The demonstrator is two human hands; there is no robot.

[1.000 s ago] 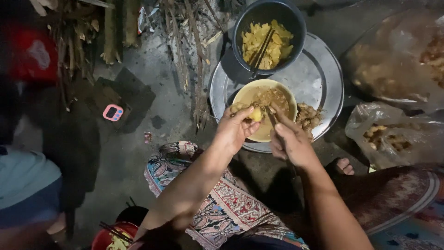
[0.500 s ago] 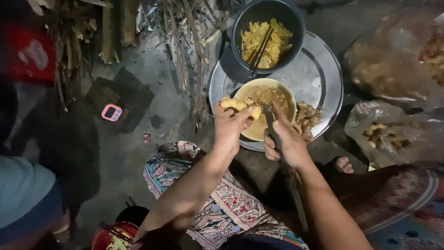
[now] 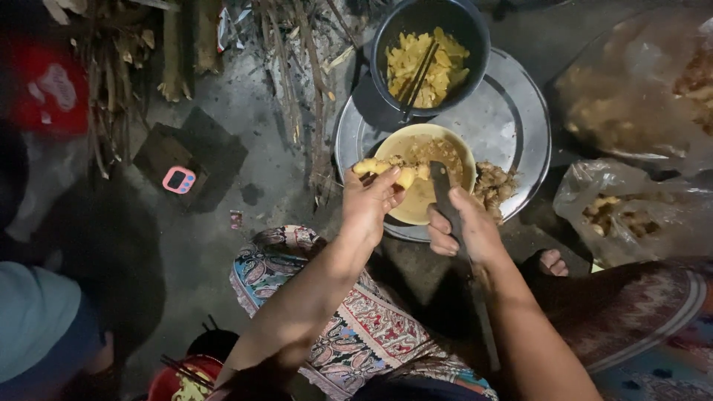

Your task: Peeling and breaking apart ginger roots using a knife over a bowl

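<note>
Ginger root (image 3: pixel 386 172), pale yellow where the skin is off and knobbly in outline, sits pinched in the fingers of the left hand (image 3: pixel 369 204) just over the near rim of a cream bowl (image 3: pixel 454 145). One such piece is held; a small heap of unpeeled brownish pieces (image 3: pixel 496 183) lies beside the bowl, too clumped to count. The right hand (image 3: pixel 466 229) is clenched round a knife (image 3: pixel 443 189), one dark blade pointing up toward the root and lying across the bowl's edge. The cream bowl holds a muddy yellow-brown mix that may be peelings in water. Behind it stands one dark pot (image 3: pixel 475 30) filled with cut yellow strips, and a pair of dark chopsticks (image 3: pixel 417 74) leans in it. Bowl, pot and heap all rest on one round metal tray (image 3: pixel 520 111) set on the ground. Two clear plastic bags (image 3: pixel 631 215) of more brownish roots lie to the right of the tray. One small pink timer (image 3: pixel 179 180) rests on a dark block at the left. A patterned cloth (image 3: pixel 356 327) covers the person's lap, and one bare foot (image 3: pixel 551 261) shows near the tray's edge.
</note>
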